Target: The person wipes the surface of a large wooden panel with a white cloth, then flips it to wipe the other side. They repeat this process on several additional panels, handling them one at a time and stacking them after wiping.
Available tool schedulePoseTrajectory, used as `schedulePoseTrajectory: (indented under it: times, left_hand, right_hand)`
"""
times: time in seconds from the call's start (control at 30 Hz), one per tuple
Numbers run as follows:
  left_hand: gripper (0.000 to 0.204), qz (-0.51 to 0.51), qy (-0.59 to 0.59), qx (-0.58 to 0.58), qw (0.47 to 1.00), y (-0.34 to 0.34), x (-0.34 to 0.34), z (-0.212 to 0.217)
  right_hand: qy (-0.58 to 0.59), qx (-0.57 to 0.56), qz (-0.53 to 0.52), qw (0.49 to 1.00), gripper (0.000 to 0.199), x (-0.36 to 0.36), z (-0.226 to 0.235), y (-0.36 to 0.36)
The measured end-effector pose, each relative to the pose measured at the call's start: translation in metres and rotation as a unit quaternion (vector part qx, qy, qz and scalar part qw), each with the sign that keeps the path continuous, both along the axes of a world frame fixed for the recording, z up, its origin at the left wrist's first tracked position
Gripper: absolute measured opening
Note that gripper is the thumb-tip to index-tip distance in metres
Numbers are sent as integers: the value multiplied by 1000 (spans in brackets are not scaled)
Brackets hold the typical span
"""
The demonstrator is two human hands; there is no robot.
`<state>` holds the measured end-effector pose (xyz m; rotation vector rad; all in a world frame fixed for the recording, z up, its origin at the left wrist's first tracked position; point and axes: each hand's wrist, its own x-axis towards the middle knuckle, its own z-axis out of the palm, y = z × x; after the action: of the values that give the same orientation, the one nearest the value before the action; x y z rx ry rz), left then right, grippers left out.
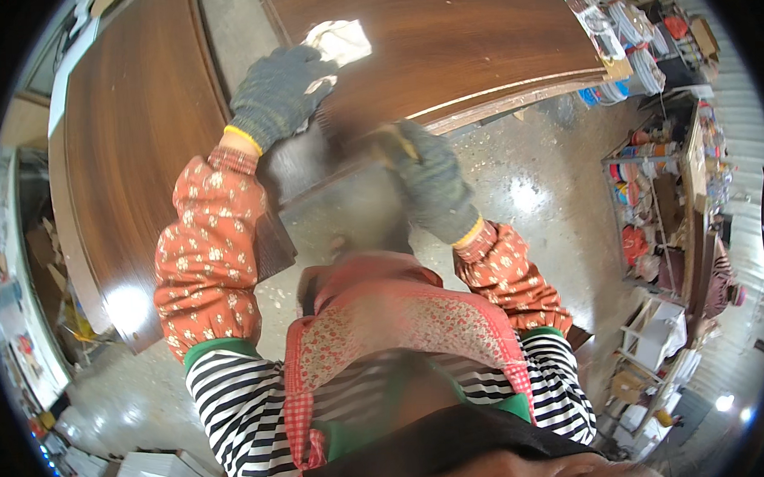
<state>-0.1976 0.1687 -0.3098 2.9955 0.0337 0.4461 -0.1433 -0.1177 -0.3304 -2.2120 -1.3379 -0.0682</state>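
Grey knitted work gloves with yellow cuffs cover both hands. My left hand (280, 91) is closed at the upper edge of a small dark brown wooden panel (298, 167), which looks tilted and is partly blurred. Just past its fingertips, a crumpled white cloth (341, 42) lies on a large brown wooden board (475, 30). My right hand (428, 178) is beside the small panel, to its right, with fingers curled and smeared by motion. Whatever those fingers hold, if anything, cannot be made out.
Another long brown board (134, 121) extends along the left. Shelving (691, 191) with spools and mixed supplies stands at the right, and a white drawer-like box (166, 476) sits at lower left. Shiny concrete floor (524, 168) shows between the boards and shelves.
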Motion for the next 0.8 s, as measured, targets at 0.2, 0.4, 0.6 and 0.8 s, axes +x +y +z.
schedulePoseTrajectory:
  times: [0.2, 0.4, 0.6, 0.8]
  left_hand:
    - [26, 18, 2, 6, 1000, -4, 1, 9]
    - [29, 47, 37, -3, 998, -4, 2, 6]
    - [31, 49, -19, -1, 999, -21, 22, 26]
    - [37, 4, -76, -3, 997, -60, 85, 14]
  right_hand:
    - [-186, 36, -12, 982, 51, 77, -6, -45]
    - [-202, 3, -60, 977, 43, 81, -2, -59]
    - [-164, 109, 36, 980, 38, 76, -30, -34]
    - [-188, -14, -106, 976, 53, 190, -3, -119]
